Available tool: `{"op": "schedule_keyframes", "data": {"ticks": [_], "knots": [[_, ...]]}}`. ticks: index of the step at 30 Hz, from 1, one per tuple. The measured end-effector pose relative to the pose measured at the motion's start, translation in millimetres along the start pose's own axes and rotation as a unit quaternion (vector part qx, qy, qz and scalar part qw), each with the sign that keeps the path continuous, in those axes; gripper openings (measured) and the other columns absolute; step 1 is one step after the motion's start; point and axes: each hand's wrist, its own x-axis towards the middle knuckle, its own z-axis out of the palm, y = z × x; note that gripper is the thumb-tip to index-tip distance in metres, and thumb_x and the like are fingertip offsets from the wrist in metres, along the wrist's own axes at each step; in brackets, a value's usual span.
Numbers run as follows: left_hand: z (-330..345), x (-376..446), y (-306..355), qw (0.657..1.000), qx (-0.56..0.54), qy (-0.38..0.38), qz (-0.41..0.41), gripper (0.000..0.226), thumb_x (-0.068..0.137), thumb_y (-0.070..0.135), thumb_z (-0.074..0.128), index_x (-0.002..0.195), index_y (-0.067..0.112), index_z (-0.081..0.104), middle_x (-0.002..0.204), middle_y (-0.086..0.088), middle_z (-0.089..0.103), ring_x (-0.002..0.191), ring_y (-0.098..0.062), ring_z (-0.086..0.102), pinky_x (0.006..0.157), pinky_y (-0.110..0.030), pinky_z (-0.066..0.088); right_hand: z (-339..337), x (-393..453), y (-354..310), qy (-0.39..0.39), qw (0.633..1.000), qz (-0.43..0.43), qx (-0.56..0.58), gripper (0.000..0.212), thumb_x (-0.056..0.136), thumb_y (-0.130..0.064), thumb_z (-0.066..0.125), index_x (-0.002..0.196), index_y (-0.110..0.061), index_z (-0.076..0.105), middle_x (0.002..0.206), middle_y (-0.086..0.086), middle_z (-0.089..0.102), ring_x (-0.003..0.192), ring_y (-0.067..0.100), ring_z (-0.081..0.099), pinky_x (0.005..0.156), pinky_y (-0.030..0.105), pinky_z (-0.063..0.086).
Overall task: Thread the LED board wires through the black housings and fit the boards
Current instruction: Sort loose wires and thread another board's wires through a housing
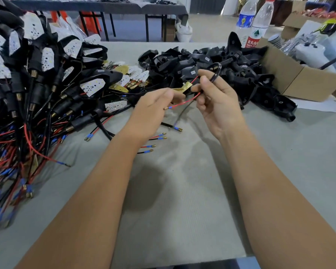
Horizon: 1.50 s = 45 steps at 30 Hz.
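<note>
My left hand pinches a small LED board, gold side up, above the middle of the table. A red wire and a black wire with blue-sleeved brass tips hang from it. My right hand grips those wires close to the board, where they loop up between thumb and fingers. Empty black housings lie heaped just behind my right hand. Loose LED boards lie behind my left hand.
A big pile of assembled housings with white boards and red and black wires fills the left side. A cardboard box stands at the right, two water bottles behind. Loose wire tips lie under my left wrist.
</note>
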Motion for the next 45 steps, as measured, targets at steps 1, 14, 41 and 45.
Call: {"op": "schedule_keyframes", "data": {"ticks": [1, 14, 41, 45], "knots": [[0.0, -1.2, 3.8, 0.999, -0.032, -0.036, -0.022, 0.036, 0.102, 0.026, 0.036, 0.101, 0.023, 0.072, 0.097, 0.004, 0.075, 0.096, -0.012, 0.068, 0.091, -0.033, 0.051, 1.5, -0.6, 0.9, -0.002, 1.0, 0.001, -0.008, 0.015, 0.096, -0.005, 0.055, 0.101, -0.012, 0.067, 0.069, 0.003, 0.064, 0.049, 0.008, 0.047, 0.049, 0.016, 0.039], [-4.4, -0.4, -6.0, 0.992, 0.106, 0.024, 0.071, 0.021, 0.099, 0.024, 0.047, 0.088, 0.033, 0.063, 0.063, 0.018, 0.051, 0.06, -0.003, 0.044, 0.058, -0.019, 0.036, 8.0, -4.6, -7.6, -0.073, 0.994, 0.034, 0.07, 0.03, 0.103, -0.023, 0.042, 0.094, -0.009, 0.067, 0.081, 0.006, 0.07, 0.05, 0.007, 0.05, 0.05, 0.015, 0.041], [-6.5, -0.3, -32.8, 0.97, 0.242, 0.01, -0.025, 0.019, 0.099, 0.034, 0.05, 0.091, 0.036, 0.067, 0.071, 0.017, 0.058, 0.071, -0.007, 0.053, 0.069, -0.033, 0.046, -14.8, 13.8, 7.4, 0.271, 0.96, -0.071, -0.005, 0.024, 0.098, -0.016, 0.058, 0.075, -0.008, 0.062, 0.068, 0.009, 0.066, 0.049, 0.011, 0.055, 0.05, 0.019, 0.046], [-3.2, 0.1, -31.7, 0.959, 0.284, -0.001, -0.02, 0.019, 0.099, 0.036, 0.049, 0.098, 0.033, 0.068, 0.077, 0.015, 0.059, 0.077, -0.008, 0.054, 0.066, -0.03, 0.043, -28.0, 21.9, 2.3, 0.277, 0.947, -0.045, -0.16, 0.028, 0.103, -0.022, 0.046, 0.083, -0.014, 0.064, 0.08, 0.006, 0.067, 0.061, 0.01, 0.059, 0.054, 0.018, 0.046]]}}
